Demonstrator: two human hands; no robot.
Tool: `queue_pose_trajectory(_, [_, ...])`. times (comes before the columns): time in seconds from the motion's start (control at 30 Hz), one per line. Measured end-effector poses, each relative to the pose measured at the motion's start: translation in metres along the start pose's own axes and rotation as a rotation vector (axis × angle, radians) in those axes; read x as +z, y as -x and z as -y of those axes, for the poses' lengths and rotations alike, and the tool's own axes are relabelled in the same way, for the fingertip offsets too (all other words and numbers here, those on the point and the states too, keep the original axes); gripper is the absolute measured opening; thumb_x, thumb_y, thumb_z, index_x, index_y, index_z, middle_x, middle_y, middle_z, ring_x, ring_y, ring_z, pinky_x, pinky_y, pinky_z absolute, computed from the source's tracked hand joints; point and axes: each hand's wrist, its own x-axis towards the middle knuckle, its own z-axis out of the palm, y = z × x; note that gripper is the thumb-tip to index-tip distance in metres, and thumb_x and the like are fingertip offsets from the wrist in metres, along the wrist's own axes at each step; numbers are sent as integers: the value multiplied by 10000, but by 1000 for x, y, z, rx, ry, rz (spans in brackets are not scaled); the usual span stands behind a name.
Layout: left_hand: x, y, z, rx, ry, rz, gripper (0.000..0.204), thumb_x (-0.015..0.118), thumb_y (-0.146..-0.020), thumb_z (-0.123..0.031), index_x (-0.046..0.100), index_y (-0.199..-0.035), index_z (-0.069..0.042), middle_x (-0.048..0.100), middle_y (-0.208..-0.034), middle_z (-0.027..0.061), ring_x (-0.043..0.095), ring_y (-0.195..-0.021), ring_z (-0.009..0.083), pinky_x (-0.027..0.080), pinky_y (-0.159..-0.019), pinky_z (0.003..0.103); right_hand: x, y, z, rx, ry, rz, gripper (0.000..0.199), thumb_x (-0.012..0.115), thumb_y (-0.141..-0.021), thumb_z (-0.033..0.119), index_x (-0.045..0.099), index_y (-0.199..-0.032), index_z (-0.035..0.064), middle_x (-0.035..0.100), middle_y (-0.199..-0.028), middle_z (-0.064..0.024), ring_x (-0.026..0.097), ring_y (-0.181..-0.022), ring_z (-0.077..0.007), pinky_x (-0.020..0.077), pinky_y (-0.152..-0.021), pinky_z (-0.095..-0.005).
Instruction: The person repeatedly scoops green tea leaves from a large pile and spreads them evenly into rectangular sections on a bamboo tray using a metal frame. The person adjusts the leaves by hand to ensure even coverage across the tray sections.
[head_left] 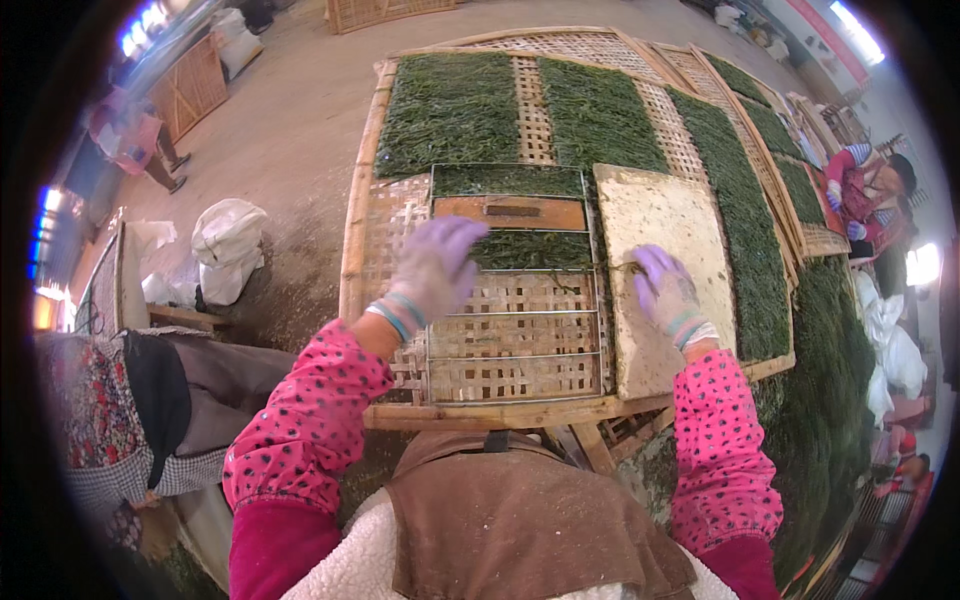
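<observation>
My left hand [436, 262], in a thin glove with purple fingertips, hovers over the left side of a thin metal frame with crossbars [515, 314]. It is slightly blurred, its fingers stretched out, and I see nothing in them. Over a pale, speckled board [665, 215], my right hand [668, 288] pinches a few dark green strands [622, 267]. The frame lies on a woven bamboo rack [405, 203]. Inside it, dark green strands [535, 250] fill one slot, next to a wooden block with a dark handle [512, 212]. Its nearer slots show bare weave.
Flat green mats of strands [445, 110] cover the rack's far part and right side. A large green heap [815, 390] lies at the right. A person [870, 195] works at the far right, another [130, 130] stands far left. A seated person [150, 400] and white sack [228, 245] are at left.
</observation>
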Motion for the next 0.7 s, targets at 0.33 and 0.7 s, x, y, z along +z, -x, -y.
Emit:
queue_pose_trajectory(0.33, [56,-88,-67,30,-23,545,214,690,-831,-177,693,-1041,-138,651,-1112,73,579,-1138,318,454,-994,458,-24,-13,20,236,-550,58,173,622,-880,-12,696,-1014,68,706,-976,-93,672,-815,-193,543,-743,-312])
queue_pose_trajectory(0.7, [1,-3,31,-280,111,-53,307,640,-861,-128,660,-1166,-113,608,-1279,136,556,-1210,367,438,-1061,465,-2,-67,94,-155,-378,-82,224,601,-893,-14,677,-1092,56,683,-1105,-121,662,-1050,-263,539,-941,-371])
